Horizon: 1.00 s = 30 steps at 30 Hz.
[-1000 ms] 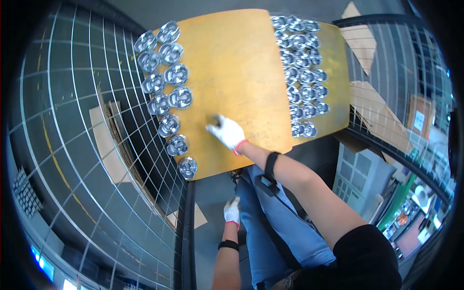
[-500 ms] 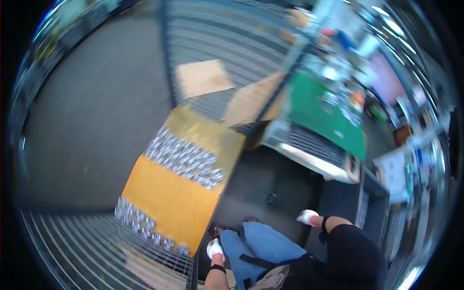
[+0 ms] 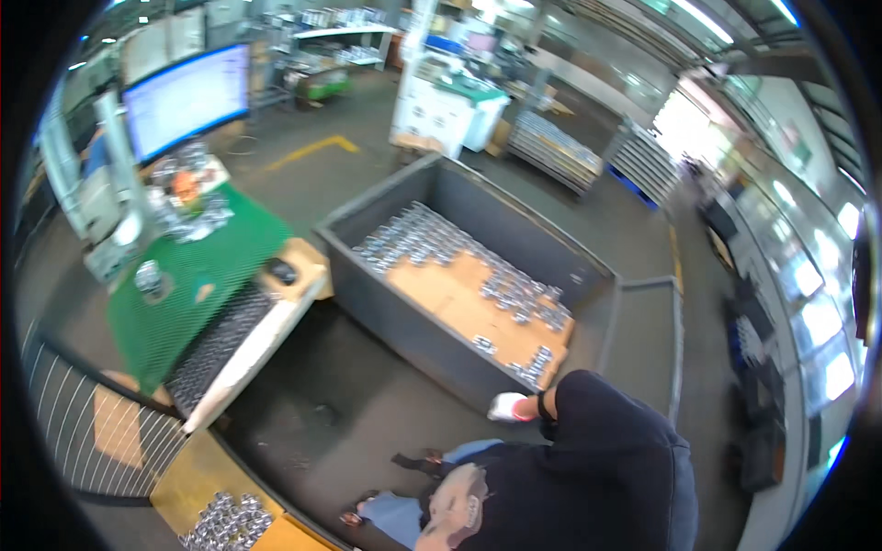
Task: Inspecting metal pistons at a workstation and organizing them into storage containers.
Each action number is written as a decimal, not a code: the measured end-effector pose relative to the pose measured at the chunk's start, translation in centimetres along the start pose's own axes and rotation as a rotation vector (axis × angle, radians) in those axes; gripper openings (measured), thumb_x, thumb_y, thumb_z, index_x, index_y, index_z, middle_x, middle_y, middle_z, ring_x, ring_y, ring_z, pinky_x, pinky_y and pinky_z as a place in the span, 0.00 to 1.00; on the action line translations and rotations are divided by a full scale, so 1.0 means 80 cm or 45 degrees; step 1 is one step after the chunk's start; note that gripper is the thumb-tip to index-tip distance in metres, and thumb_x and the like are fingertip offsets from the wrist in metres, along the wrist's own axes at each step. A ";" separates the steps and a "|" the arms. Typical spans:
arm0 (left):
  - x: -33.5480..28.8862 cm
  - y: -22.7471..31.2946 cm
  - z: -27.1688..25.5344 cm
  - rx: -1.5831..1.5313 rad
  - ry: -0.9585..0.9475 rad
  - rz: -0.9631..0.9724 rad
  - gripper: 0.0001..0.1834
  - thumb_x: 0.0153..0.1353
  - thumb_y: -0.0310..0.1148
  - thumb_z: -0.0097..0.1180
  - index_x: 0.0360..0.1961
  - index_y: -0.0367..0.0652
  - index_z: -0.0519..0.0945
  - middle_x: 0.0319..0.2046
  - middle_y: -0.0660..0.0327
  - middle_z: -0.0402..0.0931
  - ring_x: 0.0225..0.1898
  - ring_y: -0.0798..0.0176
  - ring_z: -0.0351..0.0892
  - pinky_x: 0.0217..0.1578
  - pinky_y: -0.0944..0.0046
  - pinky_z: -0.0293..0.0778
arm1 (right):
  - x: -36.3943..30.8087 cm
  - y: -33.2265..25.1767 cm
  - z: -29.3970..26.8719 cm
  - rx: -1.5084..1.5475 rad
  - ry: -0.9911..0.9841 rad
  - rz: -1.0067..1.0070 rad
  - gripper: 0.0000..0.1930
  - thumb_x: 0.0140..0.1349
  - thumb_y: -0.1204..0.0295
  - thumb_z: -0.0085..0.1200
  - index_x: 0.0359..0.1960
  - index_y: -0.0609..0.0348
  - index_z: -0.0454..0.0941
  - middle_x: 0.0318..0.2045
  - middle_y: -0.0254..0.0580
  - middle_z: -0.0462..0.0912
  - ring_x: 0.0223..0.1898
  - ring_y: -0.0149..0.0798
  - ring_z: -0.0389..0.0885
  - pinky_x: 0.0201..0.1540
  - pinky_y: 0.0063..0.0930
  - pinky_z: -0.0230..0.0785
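Observation:
My right hand (image 3: 506, 407), in a white glove with a pink cuff, is beside the near side of a large grey bin (image 3: 432, 331). Its fingers are too small and blurred to read, and no object shows in it. Inside the bin, shiny metal parts (image 3: 418, 234) stand in rows on a sheet of brown cardboard (image 3: 450, 292), with a few more at the near end. My left hand is out of view. At the lower left, similar metal parts (image 3: 225, 522) cover part of a yellow sheet (image 3: 195, 468).
To the left, a desk with a green mat (image 3: 211, 266) carries a black keyboard (image 3: 220, 344), a mouse (image 3: 281, 270) and a monitor (image 3: 188, 99). A wire-mesh panel (image 3: 64, 413) borders the lower left. Stacked trays (image 3: 646, 161) and loaded pallets stand farther back.
My view has swung to the right, bringing the grey bin to the middle. The yellow sheet has shifted to the lower left. My left hand has gone out of view.

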State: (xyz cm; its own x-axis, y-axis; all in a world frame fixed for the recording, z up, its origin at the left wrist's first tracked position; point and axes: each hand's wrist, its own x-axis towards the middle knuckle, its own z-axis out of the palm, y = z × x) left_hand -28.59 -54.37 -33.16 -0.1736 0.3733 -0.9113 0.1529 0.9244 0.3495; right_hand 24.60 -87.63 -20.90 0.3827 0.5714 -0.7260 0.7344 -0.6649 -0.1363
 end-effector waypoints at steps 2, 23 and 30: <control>-0.042 0.028 0.061 0.244 -0.005 0.248 0.21 0.64 0.45 0.53 0.50 0.41 0.80 0.45 0.55 0.81 0.46 0.56 0.78 0.47 0.58 0.75 | -0.081 -0.017 -0.074 0.394 0.112 0.192 0.18 0.59 0.57 0.50 0.41 0.54 0.84 0.42 0.49 0.84 0.43 0.53 0.82 0.48 0.44 0.73; -0.389 0.377 0.761 1.417 -0.840 2.254 0.18 0.59 0.37 0.58 0.46 0.37 0.80 0.46 0.50 0.79 0.49 0.45 0.77 0.52 0.54 0.72 | -0.022 0.092 -0.229 0.714 0.671 0.775 0.28 0.57 0.47 0.52 0.50 0.55 0.78 0.45 0.55 0.81 0.48 0.56 0.79 0.50 0.46 0.70; -0.363 0.341 0.929 2.066 -0.867 2.736 0.16 0.55 0.43 0.57 0.39 0.44 0.82 0.36 0.56 0.80 0.45 0.51 0.75 0.56 0.47 0.62 | 0.103 0.162 -0.313 0.669 0.465 0.579 0.38 0.52 0.45 0.56 0.64 0.48 0.67 0.65 0.49 0.65 0.65 0.53 0.63 0.63 0.49 0.57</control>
State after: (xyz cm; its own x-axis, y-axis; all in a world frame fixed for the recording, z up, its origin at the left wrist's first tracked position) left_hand 52.96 -45.84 -13.35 0.9829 -0.1795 0.0404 -0.1839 -0.9501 0.2521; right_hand 51.32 -79.53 -11.77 0.8091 0.2499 -0.5318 0.1349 -0.9599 -0.2458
